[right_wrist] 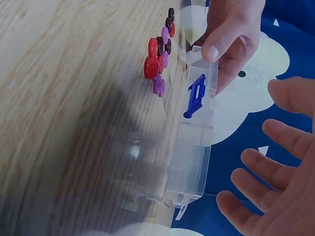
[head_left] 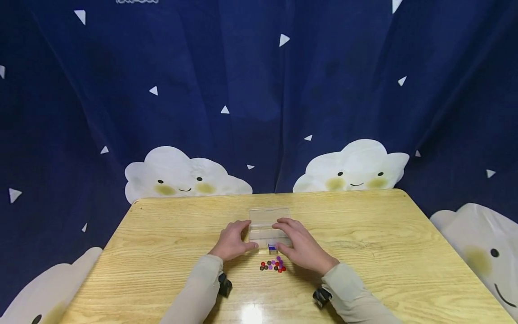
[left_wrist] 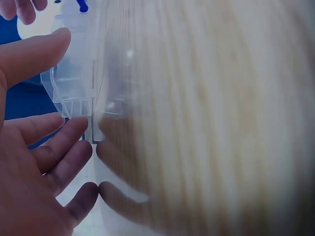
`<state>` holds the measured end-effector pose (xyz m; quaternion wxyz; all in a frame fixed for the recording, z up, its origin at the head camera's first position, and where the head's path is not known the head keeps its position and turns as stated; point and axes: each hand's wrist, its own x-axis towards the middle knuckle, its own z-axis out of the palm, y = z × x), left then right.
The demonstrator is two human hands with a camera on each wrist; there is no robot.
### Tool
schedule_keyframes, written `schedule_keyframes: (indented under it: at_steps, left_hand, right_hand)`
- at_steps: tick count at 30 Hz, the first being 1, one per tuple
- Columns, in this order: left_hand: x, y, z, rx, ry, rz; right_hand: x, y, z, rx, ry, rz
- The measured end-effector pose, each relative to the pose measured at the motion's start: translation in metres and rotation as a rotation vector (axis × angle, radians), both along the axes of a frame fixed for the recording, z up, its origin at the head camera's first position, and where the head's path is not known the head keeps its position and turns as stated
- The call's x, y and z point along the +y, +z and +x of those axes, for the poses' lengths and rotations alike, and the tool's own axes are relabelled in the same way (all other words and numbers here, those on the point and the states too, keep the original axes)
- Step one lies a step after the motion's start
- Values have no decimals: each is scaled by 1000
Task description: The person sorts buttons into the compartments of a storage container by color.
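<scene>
A clear plastic box (head_left: 261,234) lies on the table with its transparent lid (head_left: 264,216) tipped back. A small blue slotted plastic piece (right_wrist: 196,96) shows at its near side. My left hand (head_left: 231,240) is at the box's left end, thumb by the near corner and fingers loosely spread along the end. In the left wrist view, its fingertips (left_wrist: 81,125) sit right at the box's end wall. My right hand (head_left: 302,246) spreads over the right end, its fingers apart and relaxed with nothing between them. Small red, purple and dark brown round beads (right_wrist: 152,68) lie in front of the box.
The wooden table (head_left: 174,234) extends to both sides, with its far edge against a dark blue curtain (head_left: 251,90) printed with clouds and white triangles. Black wrist cameras (head_left: 321,297) sit under both sleeves, close to the tabletop.
</scene>
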<state>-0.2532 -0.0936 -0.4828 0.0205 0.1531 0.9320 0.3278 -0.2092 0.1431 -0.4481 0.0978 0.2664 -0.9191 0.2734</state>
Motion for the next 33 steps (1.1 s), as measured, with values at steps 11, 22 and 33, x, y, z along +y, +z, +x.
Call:
schedule_keyframes:
  at_steps: [11,22,33]
  left_hand:
    - [2,3,1,-10,-14,-57]
    - [1,3,4,-27,-14,-52]
    - [-2,1,4,-16,-33,-48]
  right_hand:
    - [5,2,1,-48,-8,-10]
    - [8,2,4,-37,-18,-7]
    - [13,2,6,11,-13,22]
